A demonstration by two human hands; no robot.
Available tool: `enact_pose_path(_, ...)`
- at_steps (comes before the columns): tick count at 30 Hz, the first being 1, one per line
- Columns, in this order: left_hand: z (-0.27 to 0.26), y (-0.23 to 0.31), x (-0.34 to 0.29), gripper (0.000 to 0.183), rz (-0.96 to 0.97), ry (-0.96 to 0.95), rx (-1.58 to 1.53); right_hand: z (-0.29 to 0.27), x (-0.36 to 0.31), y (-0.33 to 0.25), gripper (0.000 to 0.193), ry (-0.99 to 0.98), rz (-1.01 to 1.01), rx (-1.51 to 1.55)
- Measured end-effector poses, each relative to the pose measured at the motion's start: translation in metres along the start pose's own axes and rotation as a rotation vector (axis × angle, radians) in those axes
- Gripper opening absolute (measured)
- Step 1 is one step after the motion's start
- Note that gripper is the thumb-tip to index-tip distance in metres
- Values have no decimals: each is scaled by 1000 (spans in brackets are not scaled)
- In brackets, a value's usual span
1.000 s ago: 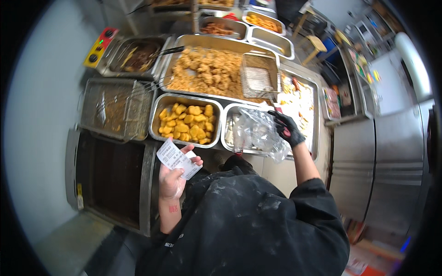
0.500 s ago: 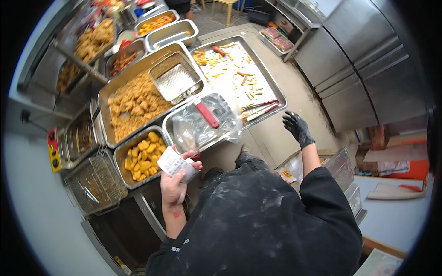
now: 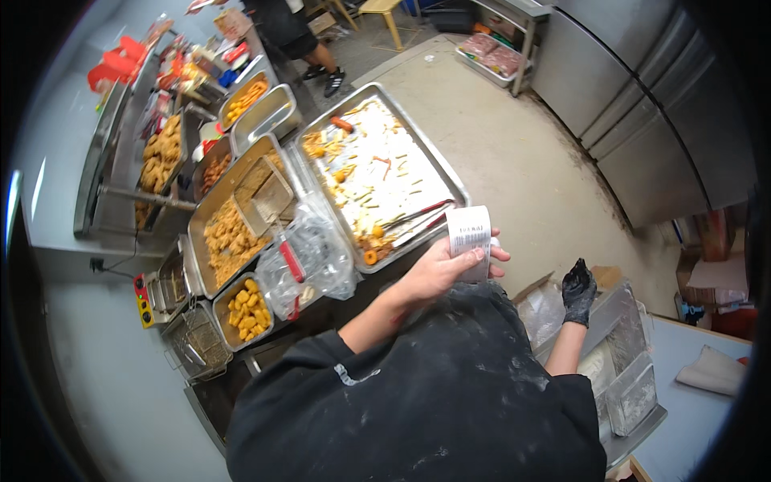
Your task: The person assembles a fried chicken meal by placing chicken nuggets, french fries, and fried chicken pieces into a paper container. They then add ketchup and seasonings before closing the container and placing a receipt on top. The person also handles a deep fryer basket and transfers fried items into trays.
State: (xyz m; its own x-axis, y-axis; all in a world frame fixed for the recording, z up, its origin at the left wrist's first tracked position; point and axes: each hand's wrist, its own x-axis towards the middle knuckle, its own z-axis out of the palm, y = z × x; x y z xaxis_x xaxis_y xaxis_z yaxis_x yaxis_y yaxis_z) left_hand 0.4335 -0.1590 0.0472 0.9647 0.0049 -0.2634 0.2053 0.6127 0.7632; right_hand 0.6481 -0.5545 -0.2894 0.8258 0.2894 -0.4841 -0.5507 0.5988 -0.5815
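Note:
My left hand (image 3: 442, 269) is bare and closed on a white paper receipt (image 3: 470, 229), its thumb pressed over the front of the strip. The receipt stands upright, close to the near corner of a large metal tray (image 3: 462, 189) of scattered fries and sausage pieces. Red-handled tongs (image 3: 422, 215) lie along that corner. My right hand (image 3: 578, 291), in a black glove, is held out to the right above cardboard and clear plastic. Its fingers are drawn together, and I see nothing in them.
At left stand pans of breaded pieces (image 3: 229, 237) and nuggets (image 3: 247, 313), beside clear plastic (image 3: 317, 257) with a red handle on it. Steel refrigerators (image 3: 642, 112) line the right. Metal bins (image 3: 630, 394) stand by my right arm. Another person's legs (image 3: 321, 60) show at the back.
My left hand has carried the receipt rightward, from beside the nuggets to in front of my body. My right hand has moved right and down, its spread fingers now drawn together. The view has turned right.

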Motion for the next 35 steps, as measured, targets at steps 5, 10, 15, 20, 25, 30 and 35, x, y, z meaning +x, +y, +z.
enact_pose_path(5, 49, 7, 110, 68, -25, -158, -46, 14, 3, -76, 40, -304, -97, 178)
enact_pose_path(10, 93, 12, 209, 85, -204, -249, -78, 10, -2, -97, 43, -114, -315, 18)
enact_pose_path(15, 123, 2, 315, 79, -319, -400, -279, -29, 16, -138, 46, 348, -478, -858)
enact_pose_path(20, 148, -9, 440, 50, -354, -358, -92, -70, 41, -179, 46, -21, -330, 263)
enact_pose_path(25, 171, -23, 598, 39, -242, -262, 121, -68, 85, -247, 38, 625, -220, 130)
enact_pose_path(30, 224, 7, 791, 47, 155, -169, 556, -55, 119, -299, 33, 691, -268, 311)
enact_pose_path(35, 286, 50, 993, 54, 511, -26, 539, -119, 187, -315, 47, 641, -264, 256)
